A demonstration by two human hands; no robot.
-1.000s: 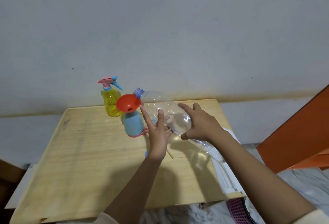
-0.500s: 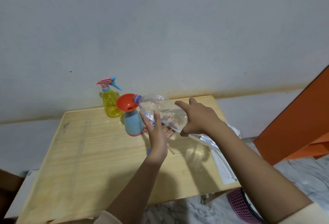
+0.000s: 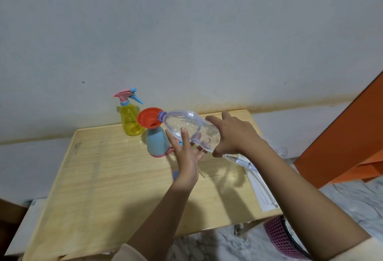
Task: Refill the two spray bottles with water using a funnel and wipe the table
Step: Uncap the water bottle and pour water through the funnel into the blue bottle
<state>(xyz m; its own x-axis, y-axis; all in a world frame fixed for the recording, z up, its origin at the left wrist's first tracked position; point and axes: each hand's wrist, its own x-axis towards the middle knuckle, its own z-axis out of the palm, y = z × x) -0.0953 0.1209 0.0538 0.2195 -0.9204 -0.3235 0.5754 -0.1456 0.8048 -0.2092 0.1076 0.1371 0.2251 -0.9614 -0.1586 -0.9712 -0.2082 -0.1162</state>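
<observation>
Wooden table (image 3: 103,177): right fingers (image 3: 214,119) grip clear bottle (image 3: 186,124), mouth at orange funnel (image 3: 147,118) atop blue sprayer (image 3: 157,143); left fingers (image 3: 196,154) support, straight.

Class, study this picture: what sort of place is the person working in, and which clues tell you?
Most likely a room in a home: a small wooden table stands by a plain painted wall, on a marble-patterned floor, with a pink plastic basket near its corner.

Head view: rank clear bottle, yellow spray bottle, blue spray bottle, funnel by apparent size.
1. clear bottle
2. yellow spray bottle, sprayer head included
3. blue spray bottle, body only
4. funnel, looks close to the blue body, so that pair is unsure
</observation>
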